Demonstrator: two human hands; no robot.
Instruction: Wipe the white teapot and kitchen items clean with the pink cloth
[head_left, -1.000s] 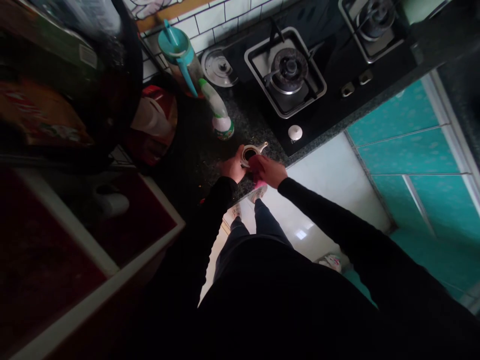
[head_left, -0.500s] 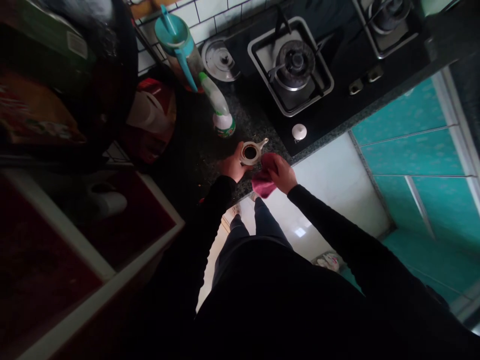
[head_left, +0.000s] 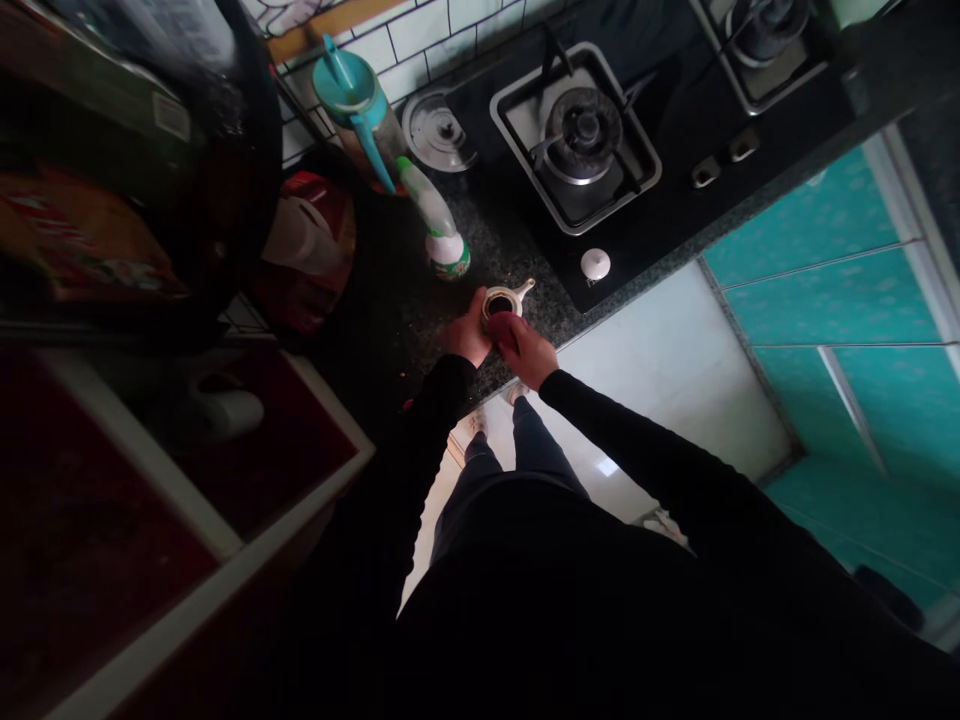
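Note:
A small white teapot (head_left: 513, 295) with no lid on it is at the counter's front edge, its spout pointing to the upper right and its inside dark. My left hand (head_left: 470, 333) is closed round the teapot's left side. In my right hand (head_left: 530, 356) a dark red cloth (head_left: 505, 328) is bunched up, pressed at the teapot's near rim and covering part of the opening. The white lid (head_left: 595, 264) lies apart on the black stove top, to the right of the pot.
A green-and-white bottle (head_left: 442, 225) stands just behind the teapot. Farther back are a teal-lidded jug (head_left: 354, 100) and a round metal lid (head_left: 440, 131). The gas burner (head_left: 585, 135) is at the back right. Teal cabinets (head_left: 832, 220) line the right.
My right hand has moved left, bringing the cloth from beside the teapot onto its near rim. My left hand keeps its hold on the pot.

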